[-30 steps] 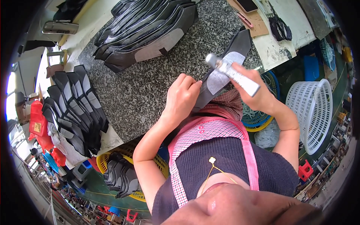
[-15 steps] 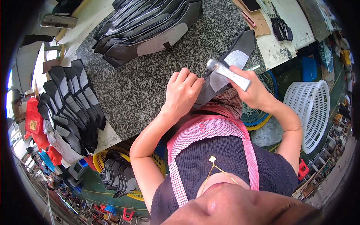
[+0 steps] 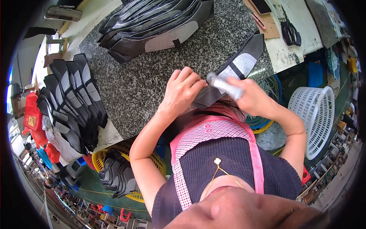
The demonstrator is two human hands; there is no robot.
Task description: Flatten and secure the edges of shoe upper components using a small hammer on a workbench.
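My right hand point(image 3: 252, 96) is closed around the handle of a small silver hammer point(image 3: 228, 86), whose head is smeared by motion just right of my left fingertips. Under the hammer, a long flat black piece with light grey patches point(image 3: 246, 63), like a shoe upper, slants over the near edge of a speckled stone slab point(image 3: 133, 95). My left hand point(image 3: 182, 88) is curled, its fingers pinched at the left edge of this piece. Exactly what the fingertips grip is partly hidden by the hand.
Similar black and grey pieces lie in a thick stack point(image 3: 171, 36) at the far side and fanned out point(image 3: 72, 101) on the left. A yellow basket point(image 3: 100, 160) below holds more. A white basket point(image 3: 310, 122) stands right. A phone point(image 3: 260, 6) lies far right.
The hammer has moved left and slightly down, its head now beside my left fingertips. My right hand has shifted with it. My left hand keeps about the same place.
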